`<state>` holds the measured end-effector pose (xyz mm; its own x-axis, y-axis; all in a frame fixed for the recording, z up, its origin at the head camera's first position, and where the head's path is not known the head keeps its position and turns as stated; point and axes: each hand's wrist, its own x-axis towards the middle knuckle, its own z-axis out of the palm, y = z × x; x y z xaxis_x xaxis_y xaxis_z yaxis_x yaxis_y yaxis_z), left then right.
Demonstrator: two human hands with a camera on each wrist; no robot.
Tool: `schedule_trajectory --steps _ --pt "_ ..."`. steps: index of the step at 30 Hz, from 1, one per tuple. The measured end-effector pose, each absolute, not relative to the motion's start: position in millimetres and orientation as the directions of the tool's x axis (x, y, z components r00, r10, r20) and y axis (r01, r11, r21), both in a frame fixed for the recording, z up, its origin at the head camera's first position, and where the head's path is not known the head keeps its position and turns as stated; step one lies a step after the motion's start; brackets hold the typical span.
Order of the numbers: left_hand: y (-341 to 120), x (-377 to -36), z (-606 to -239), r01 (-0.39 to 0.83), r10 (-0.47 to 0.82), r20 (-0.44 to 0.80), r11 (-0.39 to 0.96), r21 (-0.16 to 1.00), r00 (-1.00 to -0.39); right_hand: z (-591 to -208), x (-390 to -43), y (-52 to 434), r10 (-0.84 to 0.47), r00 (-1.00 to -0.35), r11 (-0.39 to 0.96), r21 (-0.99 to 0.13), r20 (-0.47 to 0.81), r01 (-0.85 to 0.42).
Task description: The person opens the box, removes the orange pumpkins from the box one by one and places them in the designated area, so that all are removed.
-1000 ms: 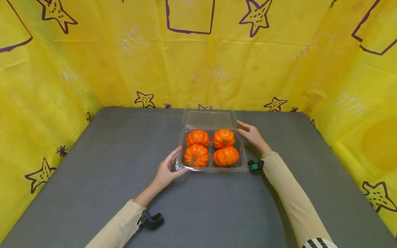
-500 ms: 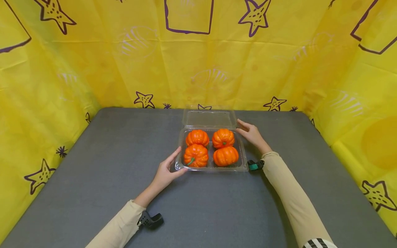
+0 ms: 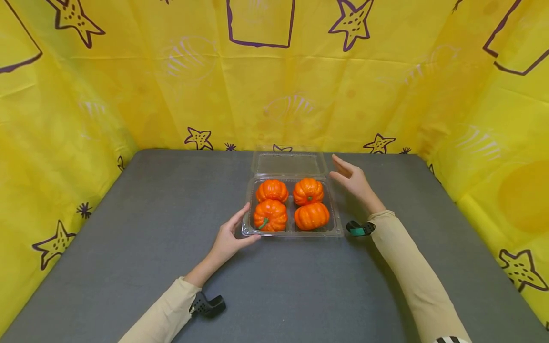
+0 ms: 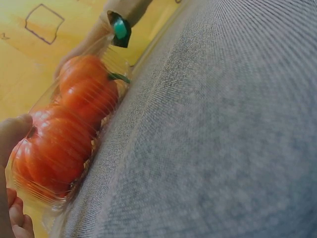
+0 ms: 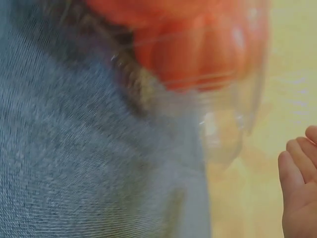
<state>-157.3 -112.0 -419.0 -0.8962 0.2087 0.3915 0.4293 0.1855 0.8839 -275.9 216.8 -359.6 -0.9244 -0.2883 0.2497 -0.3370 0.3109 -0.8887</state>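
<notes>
Fingers of the left hand (image 3: 227, 240) lie straight against the near-left corner of the clear clamshell box (image 3: 339, 224), thumb at its front rim, steadying it without gripping. Right hand (image 3: 353, 180) hangs open beside the far-right corner, fingers spread and relaxed, not touching the box as far as the head view shows; the right wrist view is too blurred to confirm.

Box sits mid-table on the grey table (image 3: 128, 238), its hinged lid (image 3: 289, 164) thrown back toward the yellow backdrop (image 3: 274, 85).

Inside: four small orange pumpkins (image 3: 271, 215), ribbed, green-stemmed, packed two by two and touching.

Handling, by judgement: thin moulded plastic, light, flexible, likely to buckle or crackle if squeezed; smooth and somewhat slippery. Pumpkins give it most of its weight. Best taken by the stiffer rim or corners with both hands, and the lid by its free far edge.
</notes>
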Motion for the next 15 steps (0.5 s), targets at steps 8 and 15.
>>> schedule_trajectory --steps 8,15 --pt "-112 -158 -419 0.425 0.206 0.386 0.197 0.884 -0.899 -355 -260 220 -0.327 -0.871 0.178 -0.881 0.367 -0.439" --pt "-112 -158 -420 0.425 0.200 0.389 0.186 0.886 -0.899 -358 -244 217 -0.369 -0.788 0.097 -0.822 0.493 -0.561"
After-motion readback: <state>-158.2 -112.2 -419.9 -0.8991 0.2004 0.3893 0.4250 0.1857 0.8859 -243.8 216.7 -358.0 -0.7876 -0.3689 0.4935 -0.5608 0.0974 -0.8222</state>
